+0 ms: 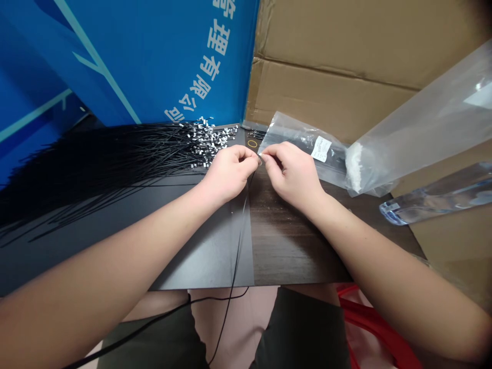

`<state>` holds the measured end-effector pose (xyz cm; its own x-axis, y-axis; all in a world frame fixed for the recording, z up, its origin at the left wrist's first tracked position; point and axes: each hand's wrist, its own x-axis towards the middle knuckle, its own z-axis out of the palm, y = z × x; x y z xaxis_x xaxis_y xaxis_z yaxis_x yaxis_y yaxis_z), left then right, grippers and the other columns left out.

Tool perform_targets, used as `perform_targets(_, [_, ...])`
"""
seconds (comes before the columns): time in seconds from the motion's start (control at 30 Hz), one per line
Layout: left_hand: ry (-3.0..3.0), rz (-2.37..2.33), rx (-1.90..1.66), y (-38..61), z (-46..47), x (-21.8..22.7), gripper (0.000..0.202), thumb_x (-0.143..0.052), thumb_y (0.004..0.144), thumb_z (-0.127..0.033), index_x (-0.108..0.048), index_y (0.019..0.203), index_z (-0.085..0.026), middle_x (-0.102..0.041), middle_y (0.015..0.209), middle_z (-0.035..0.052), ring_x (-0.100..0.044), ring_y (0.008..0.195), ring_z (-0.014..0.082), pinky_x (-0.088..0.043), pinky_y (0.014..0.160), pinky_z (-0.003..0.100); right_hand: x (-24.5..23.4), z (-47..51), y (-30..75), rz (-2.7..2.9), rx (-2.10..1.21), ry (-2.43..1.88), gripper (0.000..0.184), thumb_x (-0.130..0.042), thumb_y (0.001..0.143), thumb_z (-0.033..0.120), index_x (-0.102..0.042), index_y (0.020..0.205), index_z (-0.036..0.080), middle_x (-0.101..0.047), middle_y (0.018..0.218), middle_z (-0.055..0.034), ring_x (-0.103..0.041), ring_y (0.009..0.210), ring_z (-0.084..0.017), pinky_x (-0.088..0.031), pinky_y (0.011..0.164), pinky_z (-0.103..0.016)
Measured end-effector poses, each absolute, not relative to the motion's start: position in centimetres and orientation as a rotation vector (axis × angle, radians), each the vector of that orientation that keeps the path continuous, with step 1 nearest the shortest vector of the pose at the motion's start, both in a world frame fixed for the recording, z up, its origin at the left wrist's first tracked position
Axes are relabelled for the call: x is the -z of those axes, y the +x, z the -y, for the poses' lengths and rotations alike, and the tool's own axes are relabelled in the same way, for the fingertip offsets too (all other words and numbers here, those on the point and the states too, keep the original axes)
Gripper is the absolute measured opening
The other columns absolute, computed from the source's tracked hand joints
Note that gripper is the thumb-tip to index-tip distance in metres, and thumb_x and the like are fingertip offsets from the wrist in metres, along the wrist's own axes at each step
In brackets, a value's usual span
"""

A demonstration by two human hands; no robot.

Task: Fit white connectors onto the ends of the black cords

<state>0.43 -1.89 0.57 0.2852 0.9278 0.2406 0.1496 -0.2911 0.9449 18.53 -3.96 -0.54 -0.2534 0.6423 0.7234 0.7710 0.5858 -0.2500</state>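
Note:
Above the middle of the table, my left hand (232,171) pinches the upper end of a thin black cable (235,266), which hangs down past the table's front edge. Close against it, my right hand (294,171) is closed in a pinch at the same cable end. A small pale bit shows at its fingertips, too small to name. Left of my hands lies a big bundle of black cables (100,159), their ends fitted with small white connectors (207,137).
A clear bag with a white label (321,148) lies behind my right hand, beside a clear bag of small white parts (354,168). A clear bottle (442,193) is at the right. A yellow ring (252,144) lies behind my hands. Blue board (154,51) and cardboard (326,87) stand behind.

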Motion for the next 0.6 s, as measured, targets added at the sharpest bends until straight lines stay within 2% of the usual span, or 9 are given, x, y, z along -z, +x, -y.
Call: perform_targets(0.6, [1.669,-1.038,-1.071,0.5,2.01,-0.93,0.016,-0.066,0.084,-0.026,-0.065,0.071,-0.018,-0.058,0.069,-0.0005,-0.049,0.068,0.0145,-0.038,0.066,0.03,0.44,4.01,18.59,1.984,0.187,-1.153,0.014,-0.058,0.104,0.02,-0.069,0.097,0.022,-0.078,0.098,-0.0088,-0.072,0.092,-0.024,-0.054,0.082,-0.037])
